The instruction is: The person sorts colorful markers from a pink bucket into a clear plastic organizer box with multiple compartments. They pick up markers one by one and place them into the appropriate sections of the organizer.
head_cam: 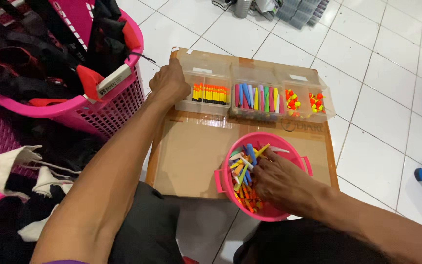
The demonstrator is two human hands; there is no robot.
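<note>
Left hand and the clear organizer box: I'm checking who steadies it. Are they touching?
Touching. The head view shows the left hand resting on the left end of the clear organizer box, no gap visible.

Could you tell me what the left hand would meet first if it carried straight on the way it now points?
The left hand points away from the person, at the left end of the clear compartment box. It seems already to touch that end, so the box comes first, though depth is hard to judge.

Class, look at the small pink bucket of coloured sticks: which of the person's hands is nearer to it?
Right. The right hand is inside the pink bucket, among the sticks. The left hand is farther up, at the clear organiser box.
</note>
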